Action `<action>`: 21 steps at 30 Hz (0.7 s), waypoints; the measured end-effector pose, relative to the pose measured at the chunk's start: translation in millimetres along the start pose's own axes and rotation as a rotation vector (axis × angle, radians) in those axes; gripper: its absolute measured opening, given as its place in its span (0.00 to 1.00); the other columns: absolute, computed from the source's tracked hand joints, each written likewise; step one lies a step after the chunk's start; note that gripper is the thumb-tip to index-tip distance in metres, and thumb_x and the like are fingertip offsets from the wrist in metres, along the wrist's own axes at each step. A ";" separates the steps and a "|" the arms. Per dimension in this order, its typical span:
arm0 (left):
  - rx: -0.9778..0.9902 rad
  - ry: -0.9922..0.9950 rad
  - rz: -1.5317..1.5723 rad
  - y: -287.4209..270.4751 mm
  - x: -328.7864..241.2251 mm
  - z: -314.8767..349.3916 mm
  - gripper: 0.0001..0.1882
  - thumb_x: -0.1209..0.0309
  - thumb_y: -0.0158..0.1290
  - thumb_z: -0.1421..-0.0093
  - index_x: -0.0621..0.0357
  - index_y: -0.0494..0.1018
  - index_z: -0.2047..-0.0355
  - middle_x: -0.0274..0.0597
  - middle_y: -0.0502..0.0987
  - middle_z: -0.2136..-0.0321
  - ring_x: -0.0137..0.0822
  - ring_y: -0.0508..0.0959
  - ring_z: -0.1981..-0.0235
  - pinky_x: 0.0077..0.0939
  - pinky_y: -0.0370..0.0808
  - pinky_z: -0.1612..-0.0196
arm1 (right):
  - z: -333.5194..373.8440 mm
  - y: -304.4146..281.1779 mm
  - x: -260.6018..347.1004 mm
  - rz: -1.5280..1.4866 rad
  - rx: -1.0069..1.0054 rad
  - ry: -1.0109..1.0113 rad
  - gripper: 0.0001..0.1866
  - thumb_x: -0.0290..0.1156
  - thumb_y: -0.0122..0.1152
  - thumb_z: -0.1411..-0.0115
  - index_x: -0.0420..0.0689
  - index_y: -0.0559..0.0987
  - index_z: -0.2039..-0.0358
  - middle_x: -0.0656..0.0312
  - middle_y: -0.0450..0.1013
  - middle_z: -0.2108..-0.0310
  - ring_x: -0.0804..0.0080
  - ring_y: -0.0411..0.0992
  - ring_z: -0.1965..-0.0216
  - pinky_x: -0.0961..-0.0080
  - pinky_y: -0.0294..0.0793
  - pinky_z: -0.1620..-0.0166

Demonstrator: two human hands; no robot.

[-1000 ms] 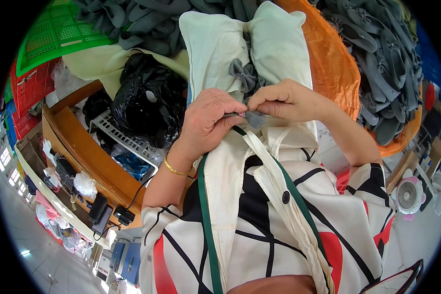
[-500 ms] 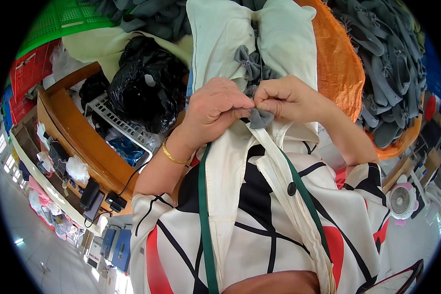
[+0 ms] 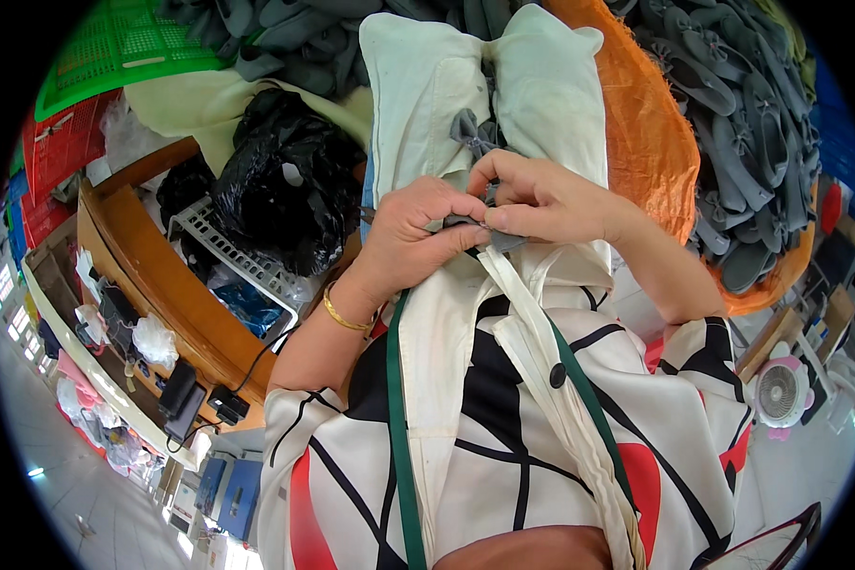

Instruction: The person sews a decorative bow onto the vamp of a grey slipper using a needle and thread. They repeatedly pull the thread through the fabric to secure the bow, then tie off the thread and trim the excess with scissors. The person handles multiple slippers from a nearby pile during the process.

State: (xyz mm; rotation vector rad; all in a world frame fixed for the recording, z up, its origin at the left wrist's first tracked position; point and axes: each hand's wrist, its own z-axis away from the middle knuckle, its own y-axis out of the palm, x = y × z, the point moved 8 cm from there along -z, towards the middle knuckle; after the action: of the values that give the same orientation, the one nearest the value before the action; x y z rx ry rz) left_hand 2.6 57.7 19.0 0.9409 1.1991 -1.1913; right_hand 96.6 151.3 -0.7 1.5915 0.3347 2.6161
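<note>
Over my lap, my left hand (image 3: 422, 228) pinches one side of a small grey fabric bow (image 3: 505, 239), mostly covered by my fingers. My right hand (image 3: 549, 201) meets it at the same spot, thumb and forefinger closed on the bow's other side. What lies exactly between the fingertips is too small to make out. Behind the left wrist a dark, thin tip (image 3: 367, 215) sticks out. Another grey bow (image 3: 472, 133) rests just beyond my hands, in the gap of the white apron (image 3: 423, 104) that covers my legs.
An orange sack (image 3: 641, 123) with many grey flat shoes (image 3: 731, 133) stands at the right. More grey shoes (image 3: 299, 43) are piled at the far side. To the left are a black plastic bag (image 3: 280, 180), a white wire rack (image 3: 228, 247), a wooden table (image 3: 176, 285) and a green basket (image 3: 128, 43).
The bow has turned lower and is more covered by my fingers. My right forefinger has lifted and bent further; my left hand has shifted slightly nearer to me.
</note>
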 end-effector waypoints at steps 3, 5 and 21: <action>-0.050 -0.128 0.069 3.7 10.6 -1.0 0.10 0.77 0.65 0.47 0.61 0.81 0.63 0.34 0.80 0.71 0.23 0.75 0.70 0.18 0.72 0.63 | -0.9 0.4 -2.5 -0.081 -0.054 0.030 0.19 0.38 0.56 0.34 0.41 0.70 0.48 0.65 0.71 0.78 0.80 0.69 0.75 0.80 0.69 0.70; -0.091 -0.238 0.097 4.5 19.8 -1.2 0.09 0.77 0.65 0.46 0.62 0.81 0.64 0.32 0.80 0.72 0.20 0.74 0.70 0.17 0.71 0.65 | 0.7 -3.4 -2.9 -0.141 -0.071 0.110 0.18 0.36 0.56 0.34 0.42 0.70 0.47 0.63 0.72 0.78 0.77 0.70 0.75 0.78 0.70 0.68; -0.246 -0.020 -0.287 -9.1 15.3 -12.0 0.09 0.73 0.62 0.46 0.60 0.80 0.63 0.46 0.80 0.72 0.45 0.79 0.69 0.31 0.75 0.64 | 22.6 12.9 85.0 0.590 -0.472 -0.837 0.06 0.30 0.60 0.44 0.45 0.75 0.67 0.67 0.69 0.74 0.74 0.71 0.73 0.81 0.70 0.75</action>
State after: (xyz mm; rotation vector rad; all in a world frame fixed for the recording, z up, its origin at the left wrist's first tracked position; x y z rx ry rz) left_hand -8.9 65.3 2.6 0.5851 1.4620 -1.2376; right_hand 77.8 156.1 86.1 2.5907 -0.8280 1.7742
